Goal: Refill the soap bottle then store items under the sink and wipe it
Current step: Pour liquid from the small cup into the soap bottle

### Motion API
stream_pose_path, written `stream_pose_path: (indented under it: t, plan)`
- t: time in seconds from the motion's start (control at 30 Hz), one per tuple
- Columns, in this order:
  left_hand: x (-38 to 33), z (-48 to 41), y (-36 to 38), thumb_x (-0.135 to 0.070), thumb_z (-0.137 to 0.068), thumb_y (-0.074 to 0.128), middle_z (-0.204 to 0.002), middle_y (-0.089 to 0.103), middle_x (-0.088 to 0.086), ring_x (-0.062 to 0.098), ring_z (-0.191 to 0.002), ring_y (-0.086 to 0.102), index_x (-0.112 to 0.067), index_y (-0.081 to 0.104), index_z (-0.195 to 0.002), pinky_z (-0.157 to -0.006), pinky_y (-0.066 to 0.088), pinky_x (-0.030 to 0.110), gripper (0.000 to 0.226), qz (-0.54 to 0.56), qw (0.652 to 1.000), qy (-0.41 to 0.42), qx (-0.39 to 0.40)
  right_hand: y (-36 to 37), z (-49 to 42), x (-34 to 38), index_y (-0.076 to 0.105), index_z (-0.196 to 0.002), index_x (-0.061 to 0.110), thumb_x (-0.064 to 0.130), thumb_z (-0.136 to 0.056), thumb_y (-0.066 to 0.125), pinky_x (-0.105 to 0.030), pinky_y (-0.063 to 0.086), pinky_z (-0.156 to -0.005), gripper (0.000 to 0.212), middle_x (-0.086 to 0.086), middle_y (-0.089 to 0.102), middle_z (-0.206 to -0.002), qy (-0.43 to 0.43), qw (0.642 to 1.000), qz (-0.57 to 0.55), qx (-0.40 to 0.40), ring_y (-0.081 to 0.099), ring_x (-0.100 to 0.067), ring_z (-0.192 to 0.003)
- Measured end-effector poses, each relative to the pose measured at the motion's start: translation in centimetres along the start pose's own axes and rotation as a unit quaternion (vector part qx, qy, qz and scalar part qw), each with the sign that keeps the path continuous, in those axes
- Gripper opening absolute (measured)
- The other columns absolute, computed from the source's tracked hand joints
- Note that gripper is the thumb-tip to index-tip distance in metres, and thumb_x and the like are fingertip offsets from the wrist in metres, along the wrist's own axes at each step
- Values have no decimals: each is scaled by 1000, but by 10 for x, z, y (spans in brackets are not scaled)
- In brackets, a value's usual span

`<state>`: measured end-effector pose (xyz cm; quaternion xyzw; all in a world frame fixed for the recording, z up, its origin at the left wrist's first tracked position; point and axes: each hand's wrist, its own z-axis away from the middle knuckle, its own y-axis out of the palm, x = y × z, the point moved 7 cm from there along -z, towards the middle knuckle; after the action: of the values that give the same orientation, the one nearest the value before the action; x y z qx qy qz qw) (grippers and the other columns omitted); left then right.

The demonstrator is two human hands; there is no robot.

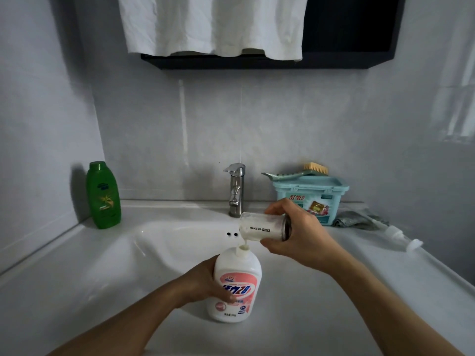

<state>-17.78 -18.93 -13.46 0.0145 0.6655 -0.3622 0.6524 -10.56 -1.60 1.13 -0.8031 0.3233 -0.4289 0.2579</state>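
Note:
A white soap bottle [237, 276] with a pink label stands at the front of the sink [164, 242], its neck uncapped. My left hand [203, 283] grips its side. My right hand [295, 229] holds a clear jar [262, 227] marked "MAKE UP PUFF" tipped on its side just above the bottle's neck. White liquid runs from the jar's lip into the opening. The pump head [397, 233] lies on the counter at the right.
A green bottle [103, 195] stands at the back left corner. The chrome tap [236, 188] rises behind the basin. A teal lidded box [312, 197] with a brush [300, 172] on it sits at the back right, beside a grey cloth [356, 219]. A white towel [210, 24] hangs overhead.

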Motion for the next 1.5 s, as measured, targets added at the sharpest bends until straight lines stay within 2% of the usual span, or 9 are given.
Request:
stream_pose_path:
  t: [0.17,0.37,0.5,0.63,0.83,1.03,1.3,1.4,1.5]
  plan:
    - [-1,1,1,-3,-62,86,-105,74,-4,12,-100,69,-24,60,-118,-91,55,32,65,3,1000,1,3,1,0,0,45,-104,34,29,-68,80,-13,51,-73,50,16,51,-103,-4,1000,11,1,55,-2,-91]
    - [-1,0,1,-10,-60,88,-105,74,-7,12,-102,68,-28,60,-116,-95,53,38,65,-10,1000,-4,5,0,-1,-2,48,-106,35,32,-67,79,-7,44,-69,50,17,53,-103,-7,1000,9,-8,54,2,-89]
    - [-2,1,1,-12,-60,88,-106,73,-7,11,-102,67,-29,59,-117,-96,53,38,66,-19,1000,-9,3,-1,-1,-2,51,-111,33,36,-68,79,-7,42,-72,51,18,53,-103,-6,1000,7,-14,53,2,-90]
    - [-3,2,1,-10,-62,87,-106,73,-7,10,-101,67,-29,59,-117,-92,54,33,64,-14,1000,-6,6,-1,-1,-2,51,-114,33,38,-71,77,-4,38,-69,51,20,51,-101,-5,1000,10,-17,52,3,-87]
    - [-3,2,2,-7,-64,87,-105,73,-7,6,-97,68,-27,59,-118,-82,55,21,64,-11,1000,-3,6,-3,0,0,48,-117,32,37,-71,77,-5,41,-72,54,23,47,-99,-4,1000,10,-20,51,3,-87]
    - [0,1,1,-8,-63,87,-104,74,-8,5,-95,68,-27,59,-118,-78,55,19,65,-17,1000,-4,6,-4,1,1,45,-116,32,38,-70,78,-1,38,-68,57,24,47,-90,3,1000,4,-26,48,10,-80]
    - [0,0,1,-6,-61,87,-104,74,-5,11,-99,69,-25,60,-117,-90,55,31,65,-10,1000,3,2,-3,1,2,41,-110,32,38,-73,76,0,38,-64,51,23,46,-88,11,1000,-8,-25,49,8,-78]
    - [0,0,1,-6,-61,86,-103,74,-5,11,-98,69,-25,60,-115,-90,55,31,63,-9,1000,6,2,-4,2,2,41,-113,28,38,-73,76,2,37,-63,54,24,44,-89,8,999,-12,-31,48,9,-77]
    - [-1,0,2,-8,-61,87,-104,74,-7,10,-99,68,-27,60,-116,-90,55,30,64,-12,1000,3,8,-4,2,1,40,-114,26,39,-73,76,-3,40,-64,55,19,49,-87,6,999,-18,-40,51,4,-76]
